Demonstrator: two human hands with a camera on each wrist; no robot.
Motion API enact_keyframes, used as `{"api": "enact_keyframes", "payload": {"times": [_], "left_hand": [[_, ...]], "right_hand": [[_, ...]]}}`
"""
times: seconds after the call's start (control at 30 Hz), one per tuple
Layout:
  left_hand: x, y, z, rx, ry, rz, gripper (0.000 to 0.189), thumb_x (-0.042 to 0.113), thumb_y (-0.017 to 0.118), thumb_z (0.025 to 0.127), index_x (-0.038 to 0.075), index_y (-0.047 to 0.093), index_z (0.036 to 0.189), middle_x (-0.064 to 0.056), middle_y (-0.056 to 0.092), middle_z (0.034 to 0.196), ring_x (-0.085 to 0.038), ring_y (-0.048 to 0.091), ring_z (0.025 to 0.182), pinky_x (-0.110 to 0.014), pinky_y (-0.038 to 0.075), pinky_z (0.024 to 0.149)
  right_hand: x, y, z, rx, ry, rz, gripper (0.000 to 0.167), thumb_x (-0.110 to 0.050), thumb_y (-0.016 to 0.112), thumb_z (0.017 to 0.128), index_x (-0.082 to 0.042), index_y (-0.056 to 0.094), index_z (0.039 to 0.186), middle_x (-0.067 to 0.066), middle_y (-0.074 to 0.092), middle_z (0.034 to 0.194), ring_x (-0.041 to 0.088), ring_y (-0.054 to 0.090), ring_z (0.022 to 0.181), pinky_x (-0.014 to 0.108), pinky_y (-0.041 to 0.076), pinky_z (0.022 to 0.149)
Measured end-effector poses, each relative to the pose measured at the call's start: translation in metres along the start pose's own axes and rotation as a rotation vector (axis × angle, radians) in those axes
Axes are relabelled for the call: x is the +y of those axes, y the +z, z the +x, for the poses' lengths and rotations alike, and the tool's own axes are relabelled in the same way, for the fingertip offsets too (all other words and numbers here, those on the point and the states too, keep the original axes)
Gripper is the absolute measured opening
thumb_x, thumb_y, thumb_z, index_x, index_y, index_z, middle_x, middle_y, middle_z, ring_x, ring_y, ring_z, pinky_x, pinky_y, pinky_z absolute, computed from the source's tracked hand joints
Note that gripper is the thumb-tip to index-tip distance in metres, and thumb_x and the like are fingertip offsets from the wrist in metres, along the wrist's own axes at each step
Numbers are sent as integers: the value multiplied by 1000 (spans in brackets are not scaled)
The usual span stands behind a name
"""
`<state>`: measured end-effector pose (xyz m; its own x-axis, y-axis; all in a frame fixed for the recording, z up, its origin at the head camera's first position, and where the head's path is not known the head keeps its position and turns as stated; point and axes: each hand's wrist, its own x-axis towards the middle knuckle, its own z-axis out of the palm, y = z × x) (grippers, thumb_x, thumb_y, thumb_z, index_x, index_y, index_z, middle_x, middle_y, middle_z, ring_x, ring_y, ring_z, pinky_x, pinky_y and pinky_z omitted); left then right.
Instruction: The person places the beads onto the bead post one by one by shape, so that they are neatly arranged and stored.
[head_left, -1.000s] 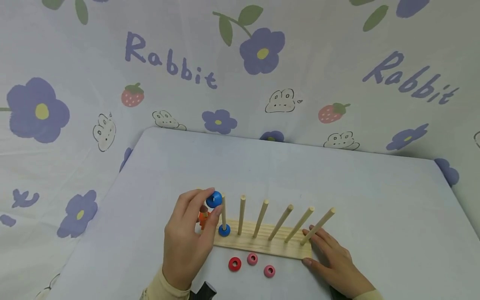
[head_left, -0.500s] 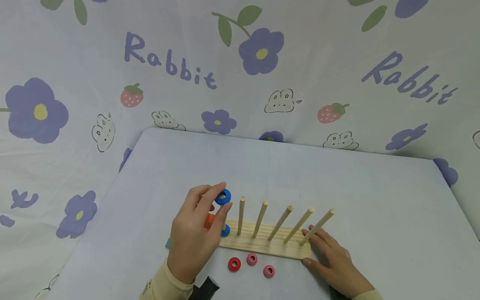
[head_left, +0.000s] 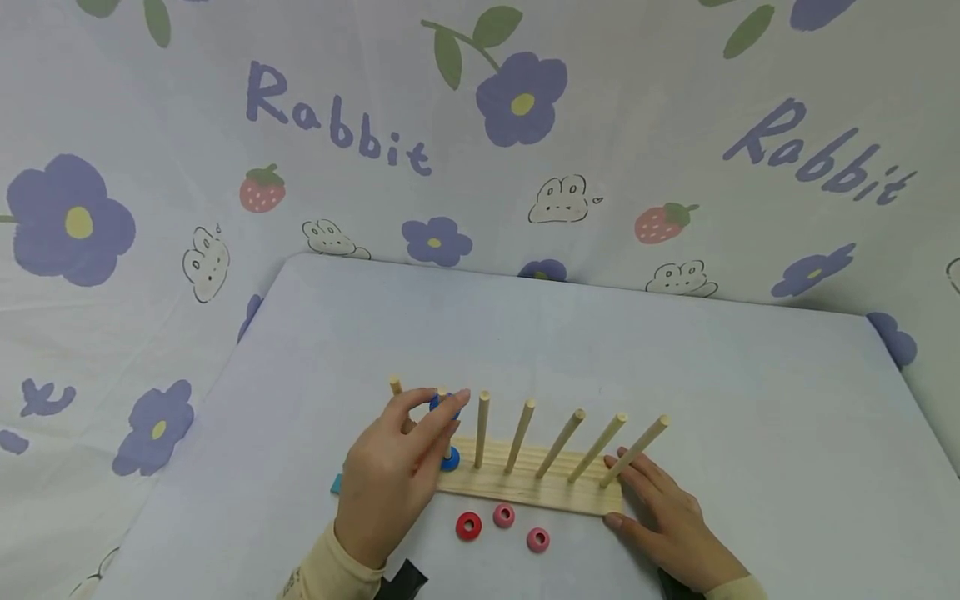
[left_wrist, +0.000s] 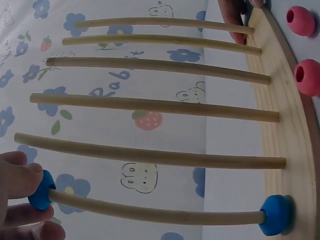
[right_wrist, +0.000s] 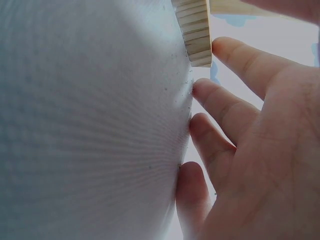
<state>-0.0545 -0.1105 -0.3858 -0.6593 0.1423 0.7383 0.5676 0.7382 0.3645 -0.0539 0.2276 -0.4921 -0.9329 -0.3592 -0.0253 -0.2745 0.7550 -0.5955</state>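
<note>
My left hand pinches a blue ring between thumb and fingers. The ring sits at the tip of a wooden peg, the peg's end in its hole. Another blue ring lies at the foot of that same peg. The pegs stand in a row on a wooden base. At the base's right end rests my right hand, thumb by the near corner and fingers by the far one. In the right wrist view its fingers are fairly straight, one fingertip touching the board's end.
In front of the base lie a red ring and two pink rings. A teal piece peeks out left of my left hand, which covers the base's left part. The white table meets a patterned cloth behind.
My left hand has moved slightly right with the blue ring, turning it from upright beside the peg to flat over the peg's tip. My right hand stays put.
</note>
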Motion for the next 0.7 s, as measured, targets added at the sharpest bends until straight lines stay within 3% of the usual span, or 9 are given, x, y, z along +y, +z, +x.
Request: {"api": "enact_keyframes", "payload": {"times": [0.17, 0.4, 0.53, 0.63, 0.7], "left_hand": [[-8, 6, -11, -51, 22, 33, 19, 17, 68, 90, 15, 72, 108, -10, 65, 106, -7, 38, 49, -16, 31, 46], [-26, 20, -37, -203, 55, 123, 25, 30, 52, 99, 16, 71, 107, -6, 65, 104, -11, 52, 47, -19, 39, 44], [-34, 27, -49, -273, 64, 124, 16, 20, 66, 91, 16, 70, 106, -4, 64, 103, -7, 53, 48, -16, 38, 43], [-36, 31, -54, -310, 78, 145, 24, 15, 75, 83, 16, 68, 106, -3, 64, 102, -6, 53, 48, -16, 41, 43], [-37, 32, -56, -339, 93, 186, 25, 15, 75, 82, 16, 67, 106, -3, 65, 101, -6, 54, 47, -18, 43, 44]], "right_hand": [[1, 0, 0, -11, 8, 1, 62, -43, 63, 91, -33, 37, 146, 7, 32, 153, 41, 27, 138, 71, 28, 89], [0, -3, 2, -10, 2, -15, 62, -44, 62, 91, -30, 37, 146, 7, 32, 153, 41, 27, 139, 72, 28, 89], [-1, -3, 1, -25, 28, 0, 62, -46, 62, 90, -33, 37, 146, 6, 32, 153, 40, 25, 140, 72, 26, 90], [0, -1, 0, -25, 36, 5, 62, -47, 62, 90, -33, 37, 146, 5, 31, 153, 39, 25, 140, 71, 26, 91], [0, -1, 0, -24, 36, 3, 62, -47, 62, 90, -34, 37, 146, 5, 31, 154, 38, 25, 140, 71, 26, 91]]}}
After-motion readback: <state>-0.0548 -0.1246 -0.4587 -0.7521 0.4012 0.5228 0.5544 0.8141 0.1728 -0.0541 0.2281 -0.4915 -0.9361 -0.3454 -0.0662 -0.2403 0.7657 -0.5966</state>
